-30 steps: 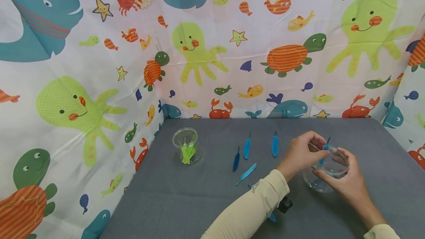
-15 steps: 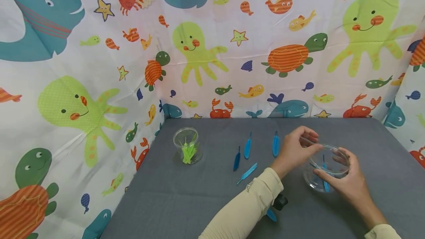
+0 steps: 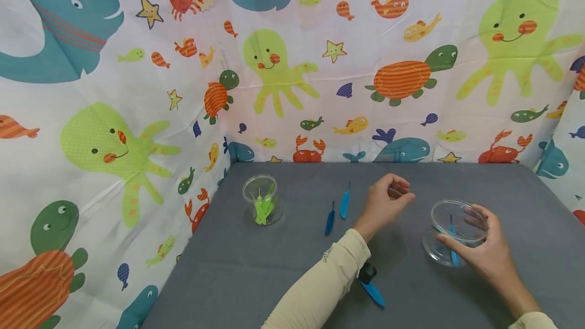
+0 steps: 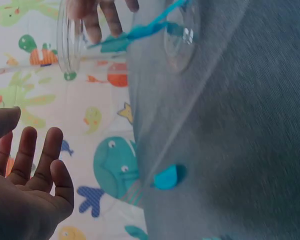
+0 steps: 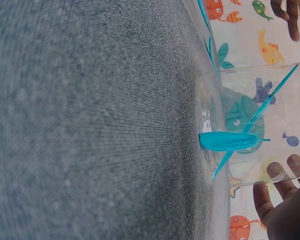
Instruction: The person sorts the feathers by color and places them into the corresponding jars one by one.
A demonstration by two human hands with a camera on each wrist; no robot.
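My right hand (image 3: 491,250) grips a clear jar (image 3: 434,250), thumb on the near side and fingers round the far side. Blue feathers stand inside it; in the right wrist view one feather (image 5: 227,141) crosses another thinner one (image 5: 265,107). My left hand (image 3: 386,204) hovers over the table to the left of the jar, holding nothing, its fingers loosely bent. Two blue feathers, one lighter (image 3: 345,203) and one darker (image 3: 330,221), lie beyond the left forearm. Another blue feather (image 3: 375,294) lies nearer me, partly hidden by the wrist.
A second clear jar (image 3: 250,198) with green feathers (image 3: 263,211) stands at the back left of the grey table (image 3: 219,268). Behind and at the sides hangs a curtain (image 3: 292,131) printed with sea animals.
My left hand has let go of a blue feather, which dropped into the jar, and has moved left away from the rim. The right hand still holds the jar.
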